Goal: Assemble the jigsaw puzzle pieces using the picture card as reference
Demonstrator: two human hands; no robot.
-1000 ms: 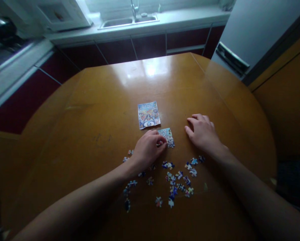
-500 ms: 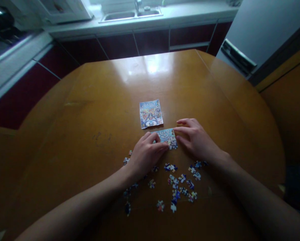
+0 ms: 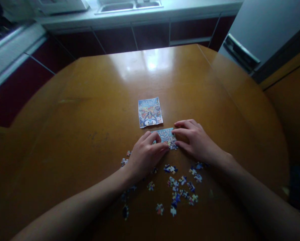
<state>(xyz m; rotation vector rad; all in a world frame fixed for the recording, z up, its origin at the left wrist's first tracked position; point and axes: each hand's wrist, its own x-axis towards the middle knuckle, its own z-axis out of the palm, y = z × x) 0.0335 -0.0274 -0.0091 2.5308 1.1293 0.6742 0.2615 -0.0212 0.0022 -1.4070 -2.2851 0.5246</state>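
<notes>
A partly assembled jigsaw puzzle (image 3: pixel 166 135), light blue along the top with small colourful figures below, lies flat on the table between my hands. My left hand (image 3: pixel 148 151) is closed over its left part, fingers curled and thumb pressed along the lower edge, hiding that side. At the right edge, my right hand (image 3: pixel 194 139) grips the puzzle with index finger and thumb, the other fingers bent behind. Just beyond lies a creased picture sheet (image 3: pixel 150 112) with lettering and a blue cartoon dog's head. Several loose jigsaw pieces (image 3: pixel 175 197) are scattered nearer to me.
The brown wooden table (image 3: pixel 102 100) has rounded ends and reflects bright light at its far side. Behind it stand a counter with a double sink (image 3: pixel 117 7) and dark red cabinets (image 3: pixel 115 39). A pale fridge (image 3: pixel 268 30) is at the far right.
My right thumb and index finger have moved in slightly against the puzzle's right edge. My left hand stays in place. The camera view has tilted down a little.
</notes>
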